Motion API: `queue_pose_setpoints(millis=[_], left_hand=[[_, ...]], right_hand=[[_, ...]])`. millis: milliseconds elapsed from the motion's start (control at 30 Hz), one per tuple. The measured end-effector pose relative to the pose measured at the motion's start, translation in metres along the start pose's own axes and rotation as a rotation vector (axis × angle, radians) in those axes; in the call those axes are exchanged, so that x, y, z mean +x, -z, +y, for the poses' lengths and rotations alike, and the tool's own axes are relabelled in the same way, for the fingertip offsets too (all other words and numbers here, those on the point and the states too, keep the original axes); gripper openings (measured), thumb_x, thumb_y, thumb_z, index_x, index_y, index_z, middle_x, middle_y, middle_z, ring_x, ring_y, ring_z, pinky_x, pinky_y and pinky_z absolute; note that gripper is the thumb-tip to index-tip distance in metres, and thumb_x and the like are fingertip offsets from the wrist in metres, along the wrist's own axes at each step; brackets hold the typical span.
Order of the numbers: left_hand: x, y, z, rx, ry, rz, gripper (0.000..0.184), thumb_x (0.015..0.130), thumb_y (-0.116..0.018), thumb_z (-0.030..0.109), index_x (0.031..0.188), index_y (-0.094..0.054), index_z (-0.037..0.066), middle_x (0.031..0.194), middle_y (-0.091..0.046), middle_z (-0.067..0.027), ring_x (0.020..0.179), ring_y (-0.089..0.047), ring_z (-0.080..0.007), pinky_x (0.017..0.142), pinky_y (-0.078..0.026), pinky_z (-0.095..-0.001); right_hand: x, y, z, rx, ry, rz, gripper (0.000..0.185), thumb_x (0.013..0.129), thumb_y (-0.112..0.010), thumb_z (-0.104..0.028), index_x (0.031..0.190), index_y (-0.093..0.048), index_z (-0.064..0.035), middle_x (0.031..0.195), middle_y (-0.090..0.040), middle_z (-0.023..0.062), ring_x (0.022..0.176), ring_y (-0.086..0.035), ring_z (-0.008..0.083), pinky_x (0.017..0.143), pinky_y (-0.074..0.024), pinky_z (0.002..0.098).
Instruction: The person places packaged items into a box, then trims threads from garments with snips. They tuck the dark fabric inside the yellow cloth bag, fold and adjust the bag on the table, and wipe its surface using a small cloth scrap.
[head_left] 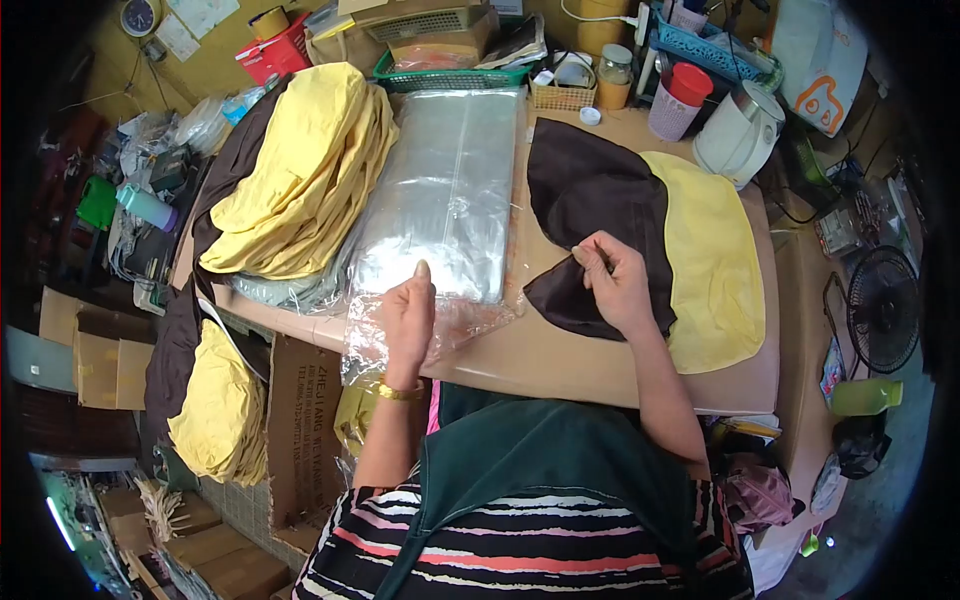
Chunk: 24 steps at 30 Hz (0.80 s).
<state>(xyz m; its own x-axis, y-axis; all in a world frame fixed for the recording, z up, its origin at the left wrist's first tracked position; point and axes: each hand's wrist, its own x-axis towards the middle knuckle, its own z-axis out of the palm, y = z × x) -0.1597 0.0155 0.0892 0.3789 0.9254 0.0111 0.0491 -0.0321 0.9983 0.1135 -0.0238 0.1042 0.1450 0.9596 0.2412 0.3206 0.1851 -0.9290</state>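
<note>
On the right of the table lies a flat cloth piece point(600, 180), dark brown on one side and yellow on the other. My right hand point(617, 283) is closed over its brown part, thumb and fingertips pinched at the notch in the edge. My left hand point(407, 312) is a closed fist with the thumb up, above the near end of a stack of clear plastic bags point(440, 190). Whatever that fist may hold is hidden. Loose clear film hangs over the table edge below it. Left of the bags rises a heap of yellow and brown cloth pieces point(310, 170).
More yellow and brown cloth point(225, 400) hangs off the table's left side, near a cardboard box point(300, 440). A green basket point(450, 78), a small wicker basket point(565, 95), a pink cup point(672, 112) and a white kettle point(738, 130) line the back. A black fan point(882, 308) stands right.
</note>
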Motion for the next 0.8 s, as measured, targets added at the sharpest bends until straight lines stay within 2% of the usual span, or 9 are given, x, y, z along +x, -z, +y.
queue_pose_setpoints(millis=[67,167,233,267,333,467,600,733,800], left_hand=[[-0.006,-0.010,-0.012,0.028,0.112,0.042,0.027,0.097,-0.059,0.021,0.080,-0.064,0.001,0.066,-0.058,0.0011,0.058,-0.050,-0.0055,0.048,-0.038,-0.0247],[-0.030,-0.056,0.002,0.044,-0.340,-0.022,0.024,0.095,-0.062,0.022,0.102,-0.065,-0.001,0.082,-0.066,-0.0037,0.072,-0.059,-0.0085,0.060,-0.048,-0.0251],[-0.036,-0.042,-0.011,-0.021,0.339,-0.047,0.042,0.091,-0.067,0.023,0.122,-0.056,-0.003,0.103,-0.067,-0.0082,0.091,-0.062,-0.0122,0.076,-0.052,-0.0295],[-0.039,-0.043,-0.007,-0.260,0.563,0.228,0.043,0.092,-0.065,0.027,0.123,-0.055,0.000,0.109,-0.065,-0.0074,0.089,-0.062,-0.0143,0.081,-0.054,-0.0329],[-0.036,-0.013,-0.033,-0.939,0.436,0.245,0.032,0.096,-0.059,0.031,0.114,-0.058,0.005,0.109,-0.062,-0.0053,0.090,-0.062,-0.0160,0.082,-0.055,-0.0344],[-0.042,-0.019,-0.040,-1.092,0.090,0.223,0.025,0.098,-0.055,0.036,0.102,-0.056,0.011,0.094,-0.060,-0.0008,0.093,-0.061,-0.0153,0.088,-0.053,-0.0344],[-0.035,-0.023,-0.036,-0.845,0.364,0.438,0.017,0.098,-0.058,0.026,0.100,-0.057,0.009,0.084,-0.059,-0.0006,0.076,-0.055,-0.0122,0.080,-0.053,-0.0305],[-0.031,-0.016,-0.035,-0.694,0.208,0.327,0.024,0.101,-0.052,0.027,0.085,-0.052,0.009,0.066,-0.042,0.0027,0.059,-0.039,-0.0080,0.055,-0.034,-0.0242],[-0.026,-0.016,-0.027,-0.536,0.150,0.267,0.029,0.102,-0.050,0.029,0.080,-0.049,0.010,0.061,-0.035,0.0045,0.053,-0.033,-0.0059,0.048,-0.026,-0.0226]], right_hand=[[-0.005,-0.018,-0.015,0.153,-0.085,-0.011,0.020,0.096,-0.059,-0.015,0.083,-0.060,-0.0010,0.065,-0.052,-0.0033,0.058,-0.047,0.0033,0.052,-0.0377,0.0215],[-0.007,-0.033,-0.040,0.054,-0.014,-0.410,0.018,0.091,-0.065,-0.015,0.104,-0.061,-0.0020,0.068,-0.057,-0.0002,0.059,-0.052,0.0065,0.056,-0.0420,0.0257],[0.015,-0.021,-0.050,-0.123,0.083,-0.508,0.035,0.085,-0.070,-0.018,0.114,-0.058,-0.0034,0.074,-0.062,0.0052,0.066,-0.058,0.0138,0.061,-0.0457,0.0313],[0.036,-0.008,-0.048,-0.172,0.091,-0.497,0.044,0.082,-0.072,-0.023,0.118,-0.056,-0.0038,0.079,-0.067,0.0099,0.072,-0.064,0.0200,0.066,-0.0487,0.0356],[0.091,0.023,-0.011,-0.337,-0.075,-0.273,0.052,0.077,-0.076,-0.026,0.120,-0.057,-0.0052,0.072,-0.059,0.0038,0.065,-0.056,0.0134,0.061,-0.0443,0.0295],[0.202,0.097,0.131,-0.887,-0.250,0.076,0.056,0.079,-0.068,-0.037,0.126,-0.059,-0.0064,0.109,-0.066,0.0218,0.106,-0.063,0.0328,0.091,-0.0496,0.0415],[0.215,0.112,0.135,-0.921,-0.494,0.036,0.052,0.082,-0.067,-0.030,0.125,-0.058,-0.0017,0.122,-0.062,0.0227,0.112,-0.061,0.0345,0.097,-0.0470,0.0424],[0.209,0.074,0.133,-0.918,-0.095,0.384,0.046,0.086,-0.065,-0.035,0.122,-0.058,-0.0069,0.116,-0.063,0.0229,0.106,-0.062,0.0383,0.089,-0.0499,0.0442],[0.182,0.029,0.062,-0.513,0.032,0.106,0.042,0.086,-0.068,-0.032,0.117,-0.057,-0.0055,0.107,-0.066,0.0144,0.096,-0.066,0.0291,0.084,-0.0505,0.0373]])
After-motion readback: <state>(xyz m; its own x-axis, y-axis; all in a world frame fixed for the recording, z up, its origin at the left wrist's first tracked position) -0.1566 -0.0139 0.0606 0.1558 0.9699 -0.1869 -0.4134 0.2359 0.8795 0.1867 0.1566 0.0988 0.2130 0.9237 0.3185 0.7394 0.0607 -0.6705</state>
